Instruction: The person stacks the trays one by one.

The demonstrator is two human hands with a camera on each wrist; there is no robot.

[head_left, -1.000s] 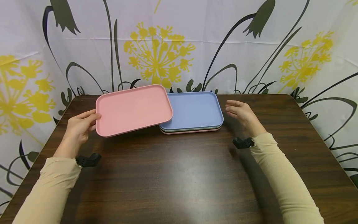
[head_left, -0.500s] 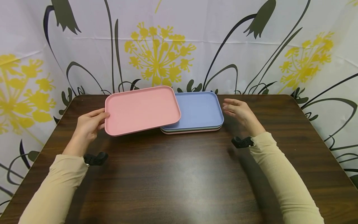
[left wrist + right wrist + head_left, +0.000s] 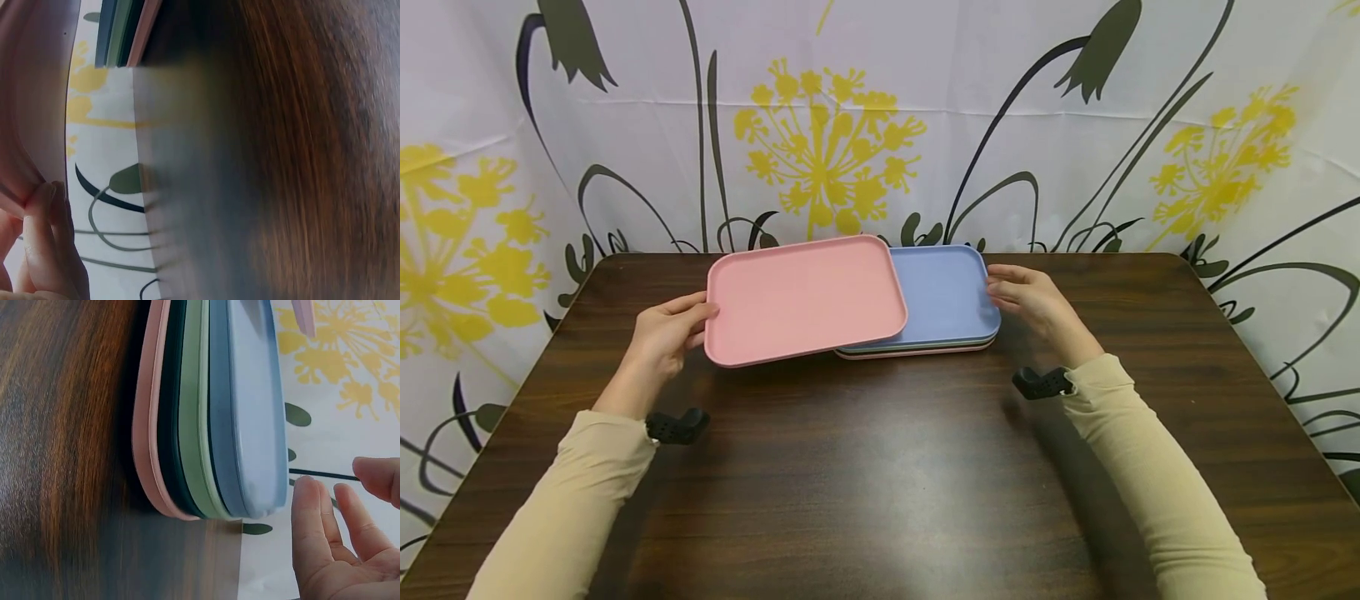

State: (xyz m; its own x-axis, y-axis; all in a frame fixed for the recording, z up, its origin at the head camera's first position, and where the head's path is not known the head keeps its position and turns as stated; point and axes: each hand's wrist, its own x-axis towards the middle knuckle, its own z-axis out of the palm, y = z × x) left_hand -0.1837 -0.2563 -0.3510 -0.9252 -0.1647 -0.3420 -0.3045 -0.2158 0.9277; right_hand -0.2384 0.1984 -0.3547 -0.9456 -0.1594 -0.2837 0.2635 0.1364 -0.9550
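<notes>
My left hand [image 3: 658, 340] pinches the left edge of a pink rectangular tray [image 3: 805, 300], thumb on top and fingers beneath. This tray is raised and slightly tilted, its right part covering the left part of a stack. On top of that stack lies a blue tray [image 3: 947, 292]. Below it the right wrist view shows a light green tray [image 3: 192, 406], a dark green tray [image 3: 170, 406] and another pink tray [image 3: 147, 412] at the bottom. Beside the stack's right end is my right hand [image 3: 1039, 307], fingers extended and holding nothing; the right wrist view shows a small gap to the blue tray.
The stack stands near the back edge of a dark brown wooden table [image 3: 880, 467]. Behind it hangs a white curtain [image 3: 647, 125] with yellow and grey plant prints. A black band [image 3: 677, 427] with a camera sits on each wrist.
My left hand has moved right with the pink tray, which has come lower and covers more of the blue tray. My right hand has moved slightly left, closer to the stack.
</notes>
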